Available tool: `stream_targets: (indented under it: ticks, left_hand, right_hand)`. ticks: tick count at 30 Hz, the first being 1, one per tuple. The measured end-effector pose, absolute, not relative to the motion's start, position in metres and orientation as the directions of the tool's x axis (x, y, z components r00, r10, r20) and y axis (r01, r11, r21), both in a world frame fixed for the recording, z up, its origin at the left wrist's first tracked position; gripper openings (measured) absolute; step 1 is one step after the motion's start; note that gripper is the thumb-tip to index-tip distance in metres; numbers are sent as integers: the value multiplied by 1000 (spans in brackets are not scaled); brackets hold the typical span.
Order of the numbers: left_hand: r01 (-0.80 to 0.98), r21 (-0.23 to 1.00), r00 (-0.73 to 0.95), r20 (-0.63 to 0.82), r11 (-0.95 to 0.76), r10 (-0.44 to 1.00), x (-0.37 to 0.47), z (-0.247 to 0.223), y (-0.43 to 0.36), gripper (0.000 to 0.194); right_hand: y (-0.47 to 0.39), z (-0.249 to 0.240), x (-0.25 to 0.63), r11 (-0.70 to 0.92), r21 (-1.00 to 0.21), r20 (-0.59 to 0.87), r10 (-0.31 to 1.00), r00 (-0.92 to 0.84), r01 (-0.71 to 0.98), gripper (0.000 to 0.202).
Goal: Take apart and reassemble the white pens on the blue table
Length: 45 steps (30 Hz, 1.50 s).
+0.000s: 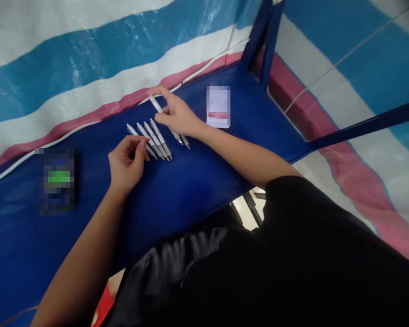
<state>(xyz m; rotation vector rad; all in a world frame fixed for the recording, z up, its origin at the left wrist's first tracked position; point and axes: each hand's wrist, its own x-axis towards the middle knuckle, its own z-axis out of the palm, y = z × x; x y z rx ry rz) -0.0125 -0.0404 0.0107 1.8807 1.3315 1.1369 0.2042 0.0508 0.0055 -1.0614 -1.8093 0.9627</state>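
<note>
Head view puts nearest us one dark item [58,184], then our left hand [127,161], fingers curled, thumb tip near four white pens [157,140] side by side on one blue table [191,186]. We judge them light, stiff, smooth and apt to roll, best taken mid-barrel. Our right hand [177,114], thumb and forefinger apart, partly covers what seem two more pens [154,101]; we cannot tell whether either hand pinches one. Farthest lies one white packet [218,106].

Count: four slim white-and-grey pens [161,139] at centre; at least two similar pens [156,104], partly covered, just right of these. One dark pixelated rectangular object [57,181], left of frame; one white pixelated rectangular object [218,106], upper right of centre.
</note>
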Motion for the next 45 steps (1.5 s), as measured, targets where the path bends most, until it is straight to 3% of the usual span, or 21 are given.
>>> stream_targets:
  ticks: [11, 24, 30, 35, 42, 45]
  left_hand:
    - [554, 760, 162, 302, -340, 940, -15, 12, -41, 19]
    - [594, 716, 119, 372, -367, 920, -8, 10, -34, 18]
    - [656, 633, 197, 382, -411, 903, -5, 12, -13, 13]
    - [767, 552, 112, 387, -327, 915, 7, 7, -4, 3]
    - [726, 514, 278, 387, -456, 879, 4, -4, -10, 21]
    - [722, 490, 329, 378, -489, 865, 1, -7, -9, 27]
  right_hand:
    - [38, 23, 206, 272, -897, 173, 941, -290, 349, 54]
    - [36, 24, 204, 314, -872, 207, 932, -298, 377, 66]
    - [38, 22, 207, 281, -884, 174, 940, -293, 375, 71]
    - [37, 24, 208, 262, -889, 172, 951, -256, 375, 68]
    - [35, 23, 207, 278, -888, 168, 938, -305, 366, 69]
    - [34, 24, 208, 300, -881, 191, 933, -306, 367, 78]
